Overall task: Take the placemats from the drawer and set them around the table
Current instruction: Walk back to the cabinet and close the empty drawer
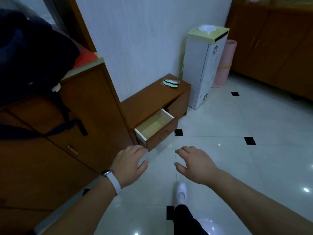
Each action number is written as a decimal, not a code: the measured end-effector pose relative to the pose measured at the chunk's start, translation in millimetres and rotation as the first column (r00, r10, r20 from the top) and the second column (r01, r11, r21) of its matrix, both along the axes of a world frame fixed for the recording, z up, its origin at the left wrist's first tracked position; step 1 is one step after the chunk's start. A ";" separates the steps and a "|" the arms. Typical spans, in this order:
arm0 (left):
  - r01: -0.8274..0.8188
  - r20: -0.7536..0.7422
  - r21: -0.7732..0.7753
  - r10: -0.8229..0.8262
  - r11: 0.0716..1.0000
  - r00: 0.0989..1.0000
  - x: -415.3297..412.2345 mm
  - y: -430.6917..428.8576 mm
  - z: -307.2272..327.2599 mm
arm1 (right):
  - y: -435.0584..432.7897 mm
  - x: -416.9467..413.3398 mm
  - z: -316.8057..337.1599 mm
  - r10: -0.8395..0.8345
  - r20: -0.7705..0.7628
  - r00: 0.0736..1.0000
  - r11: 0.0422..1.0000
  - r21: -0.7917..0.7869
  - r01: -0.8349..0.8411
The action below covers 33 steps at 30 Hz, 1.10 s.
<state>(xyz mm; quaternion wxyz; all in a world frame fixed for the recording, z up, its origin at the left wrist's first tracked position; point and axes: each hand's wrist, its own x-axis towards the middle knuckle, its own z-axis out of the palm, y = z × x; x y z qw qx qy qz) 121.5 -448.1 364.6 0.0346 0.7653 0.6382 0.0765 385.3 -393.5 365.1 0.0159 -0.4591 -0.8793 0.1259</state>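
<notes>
A low brown cabinet [149, 100] stands against the white wall with its left drawer [162, 134] pulled out. The drawer's pale inside shows nothing in it; no placemats are visible. My left hand [130, 163], with a white watch strap on the wrist, hovers just in front of the drawer's near corner, fingers apart and holding nothing. My right hand [194, 163] is stretched out beside it over the floor, also open. No dining table is in view.
A tall brown cupboard [67, 133] with dark bags on top stands at the left. A small black and pale item [170, 83] lies on the low cabinet. A white floral unit [203, 70] and pink roll [223, 65] stand right. My white shoe [181, 194] is on the glossy tiles.
</notes>
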 end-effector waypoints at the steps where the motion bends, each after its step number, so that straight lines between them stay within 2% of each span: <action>1: -0.016 0.000 -0.009 0.016 1.000 1.000 -2.1 16.8 -1.6 | 19.3 -4.7 -6.3 0.013 -0.006 1.000 1.000 -0.021 -0.013; 7: -0.028 -0.012 -0.076 0.027 0.997 1.000 -18.2 125.5 -7.9 | 142.0 -24.0 -24.6 0.076 -0.018 0.997 0.995 -0.069 -0.077; 11: 0.026 -0.095 -0.079 -0.033 0.997 0.995 -23.0 192.0 -15.7 | 211.0 -25.0 -30.2 0.085 -0.042 0.996 0.994 -0.062 -0.087; 14: 0.039 -0.054 -0.087 -0.044 0.995 0.998 -25.8 232.4 -19.6 | 253.5 -26.4 -33.7 0.095 -0.030 0.995 0.994 -0.059 -0.097; 19: 0.044 -0.038 -0.066 -0.046 0.997 0.998 -45.1 280.6 -31.1 | 295.7 -43.7 -48.8 0.090 -0.035 0.995 0.992 -0.085 -0.092; 22: 0.066 -0.055 -0.115 -0.073 0.991 0.996 -59.9 303.3 -53.3 | 311.5 -53.5 -71.8 0.071 -0.005 0.997 0.988 -0.140 -0.071; 24: 0.095 -0.080 -0.166 -0.109 0.982 0.991 -66.1 315.9 -70.1 | 318.5 -61.6 -86.6 0.055 0.001 0.999 0.985 -0.163 -0.054; 29: 0.136 -0.026 -0.224 -0.145 0.965 0.989 -87.1 347.1 -120.6 | 336.9 -87.5 -122.9 0.030 0.028 0.999 0.985 -0.168 -0.025; 33: 0.175 -0.061 -0.286 -0.200 0.942 0.978 -107.8 373.0 -174.9 | 363.0 -113.5 -173.4 0.039 -0.009 0.999 0.984 -0.173 -0.041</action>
